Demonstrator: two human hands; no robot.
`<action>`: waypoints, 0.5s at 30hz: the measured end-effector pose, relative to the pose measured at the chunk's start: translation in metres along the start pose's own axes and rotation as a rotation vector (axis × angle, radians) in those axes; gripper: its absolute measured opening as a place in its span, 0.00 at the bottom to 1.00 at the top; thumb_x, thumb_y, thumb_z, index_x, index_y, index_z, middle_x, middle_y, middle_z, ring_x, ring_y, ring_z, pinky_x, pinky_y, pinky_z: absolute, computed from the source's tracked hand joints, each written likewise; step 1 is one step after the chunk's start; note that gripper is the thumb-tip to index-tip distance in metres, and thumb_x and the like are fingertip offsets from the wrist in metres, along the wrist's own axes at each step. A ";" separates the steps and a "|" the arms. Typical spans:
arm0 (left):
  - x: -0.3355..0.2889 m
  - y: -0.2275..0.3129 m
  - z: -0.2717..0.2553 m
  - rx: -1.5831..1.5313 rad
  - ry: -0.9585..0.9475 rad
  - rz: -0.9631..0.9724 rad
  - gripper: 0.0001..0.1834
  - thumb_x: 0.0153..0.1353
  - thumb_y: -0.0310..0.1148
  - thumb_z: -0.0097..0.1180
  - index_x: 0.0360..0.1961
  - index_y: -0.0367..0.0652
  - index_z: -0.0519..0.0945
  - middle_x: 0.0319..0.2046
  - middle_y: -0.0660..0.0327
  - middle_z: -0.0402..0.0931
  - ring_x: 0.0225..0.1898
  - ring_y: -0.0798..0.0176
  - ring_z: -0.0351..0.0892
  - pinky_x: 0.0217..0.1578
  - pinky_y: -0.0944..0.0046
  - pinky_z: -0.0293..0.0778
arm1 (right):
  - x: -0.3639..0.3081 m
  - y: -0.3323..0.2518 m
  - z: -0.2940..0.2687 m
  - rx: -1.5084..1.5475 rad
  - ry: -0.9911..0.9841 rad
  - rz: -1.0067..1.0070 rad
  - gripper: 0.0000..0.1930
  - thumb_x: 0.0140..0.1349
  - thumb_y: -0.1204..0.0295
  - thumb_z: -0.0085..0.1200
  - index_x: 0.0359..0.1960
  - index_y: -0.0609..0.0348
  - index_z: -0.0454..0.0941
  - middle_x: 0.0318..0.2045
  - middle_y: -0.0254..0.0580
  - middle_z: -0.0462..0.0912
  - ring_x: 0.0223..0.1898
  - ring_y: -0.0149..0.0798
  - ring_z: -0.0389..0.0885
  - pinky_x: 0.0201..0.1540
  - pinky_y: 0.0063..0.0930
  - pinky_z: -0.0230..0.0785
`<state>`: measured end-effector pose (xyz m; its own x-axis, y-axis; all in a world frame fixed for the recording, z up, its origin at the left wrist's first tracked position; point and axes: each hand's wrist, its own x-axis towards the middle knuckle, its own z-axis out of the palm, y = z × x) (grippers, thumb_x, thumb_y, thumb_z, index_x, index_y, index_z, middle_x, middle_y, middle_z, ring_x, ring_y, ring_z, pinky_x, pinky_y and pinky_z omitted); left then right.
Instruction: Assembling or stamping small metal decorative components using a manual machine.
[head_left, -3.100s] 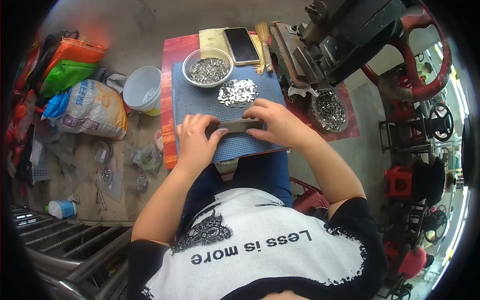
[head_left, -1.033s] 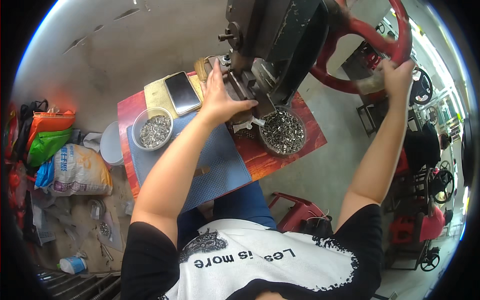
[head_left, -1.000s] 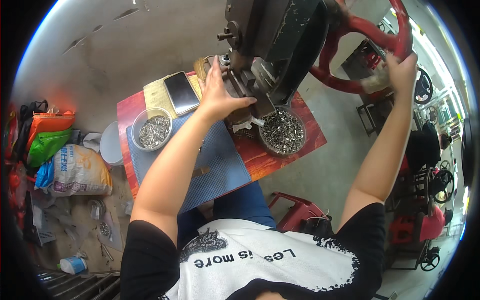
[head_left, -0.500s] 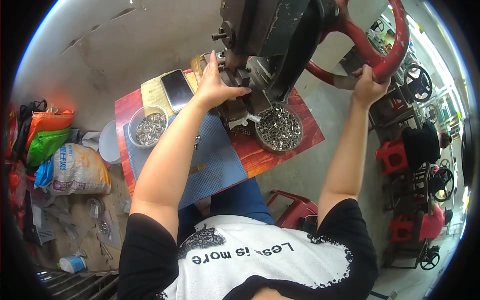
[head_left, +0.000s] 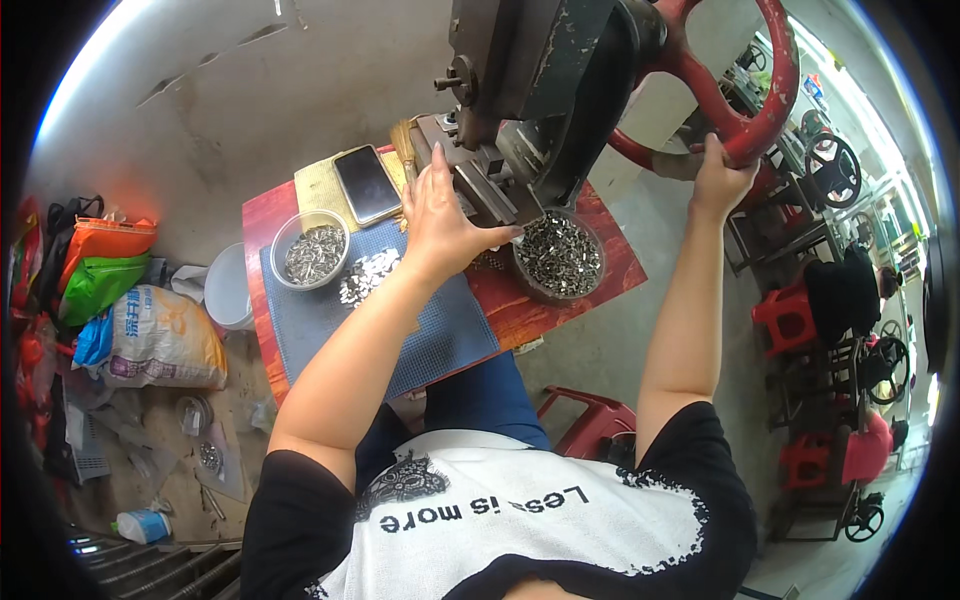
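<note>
From my left hand (head_left: 437, 222), fingers wide, the block (head_left: 488, 192) lies at two o'clock, long axis ten-to-four; my farther right hand (head_left: 721, 184) grips the wheel (head_left: 781, 100).

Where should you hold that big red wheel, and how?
Probably by the lower rim of the red wheel, reaching from the person's side, where the right hand is: the rim is a curved bar fingers can wrap around, and gaps beside the spokes leave finger room.
</note>
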<state>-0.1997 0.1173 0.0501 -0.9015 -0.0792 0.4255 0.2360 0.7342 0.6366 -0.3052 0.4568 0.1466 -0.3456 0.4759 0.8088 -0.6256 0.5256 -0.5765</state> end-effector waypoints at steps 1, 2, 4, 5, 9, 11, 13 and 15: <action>0.000 0.000 0.000 -0.003 0.011 -0.002 0.79 0.32 0.60 0.79 0.74 0.28 0.43 0.67 0.41 0.60 0.72 0.44 0.55 0.72 0.45 0.45 | -0.004 0.004 0.000 -0.198 -0.001 -0.043 0.24 0.55 0.76 0.66 0.51 0.72 0.70 0.37 0.45 0.80 0.32 0.38 0.82 0.39 0.32 0.76; -0.001 0.000 0.000 -0.007 0.022 -0.003 0.79 0.32 0.60 0.79 0.74 0.29 0.43 0.68 0.41 0.59 0.72 0.44 0.55 0.72 0.44 0.44 | -0.013 0.007 -0.008 -0.449 -0.016 -0.134 0.27 0.57 0.67 0.69 0.52 0.70 0.70 0.43 0.48 0.78 0.44 0.43 0.79 0.51 0.38 0.71; -0.003 0.000 -0.003 -0.017 0.007 -0.033 0.79 0.32 0.58 0.80 0.74 0.30 0.42 0.68 0.42 0.58 0.73 0.44 0.53 0.72 0.41 0.41 | -0.052 -0.034 0.002 -0.367 0.110 -0.298 0.26 0.58 0.66 0.68 0.51 0.69 0.72 0.44 0.49 0.78 0.47 0.45 0.78 0.54 0.40 0.68; -0.003 0.001 -0.003 -0.034 -0.010 -0.055 0.79 0.32 0.56 0.81 0.75 0.31 0.41 0.69 0.43 0.57 0.73 0.43 0.51 0.73 0.39 0.39 | -0.071 -0.053 0.014 -0.290 0.242 -0.462 0.25 0.59 0.64 0.68 0.50 0.69 0.74 0.45 0.50 0.78 0.50 0.47 0.76 0.57 0.43 0.65; -0.003 -0.002 -0.003 -0.050 -0.031 -0.028 0.79 0.32 0.56 0.81 0.75 0.33 0.40 0.69 0.43 0.55 0.74 0.44 0.50 0.72 0.36 0.37 | -0.137 -0.074 0.049 -0.340 -0.790 -0.468 0.15 0.62 0.68 0.60 0.49 0.60 0.80 0.48 0.44 0.78 0.55 0.49 0.71 0.59 0.44 0.61; -0.002 -0.003 -0.004 -0.073 -0.037 -0.034 0.79 0.32 0.56 0.81 0.75 0.33 0.39 0.69 0.43 0.56 0.74 0.44 0.49 0.72 0.36 0.37 | -0.150 -0.082 0.059 -0.237 -0.952 -0.425 0.15 0.61 0.69 0.59 0.50 0.54 0.81 0.48 0.42 0.79 0.55 0.51 0.71 0.58 0.44 0.62; -0.001 0.000 -0.002 -0.071 -0.037 -0.040 0.79 0.32 0.56 0.81 0.75 0.32 0.40 0.69 0.43 0.56 0.74 0.44 0.49 0.72 0.36 0.37 | -0.148 -0.078 0.064 -0.243 -0.981 -0.447 0.13 0.59 0.69 0.60 0.46 0.55 0.83 0.44 0.40 0.80 0.53 0.49 0.73 0.57 0.45 0.63; -0.001 0.001 -0.003 -0.069 -0.038 -0.048 0.78 0.32 0.55 0.80 0.75 0.32 0.40 0.69 0.43 0.56 0.74 0.44 0.49 0.72 0.36 0.37 | -0.140 -0.074 0.069 -0.191 -1.087 -0.408 0.11 0.57 0.70 0.60 0.41 0.57 0.83 0.40 0.39 0.81 0.50 0.47 0.75 0.54 0.43 0.65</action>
<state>-0.1979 0.1164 0.0521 -0.9252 -0.0860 0.3697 0.2161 0.6815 0.6992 -0.2585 0.3029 0.0836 -0.6168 -0.5551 0.5581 -0.7446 0.6413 -0.1851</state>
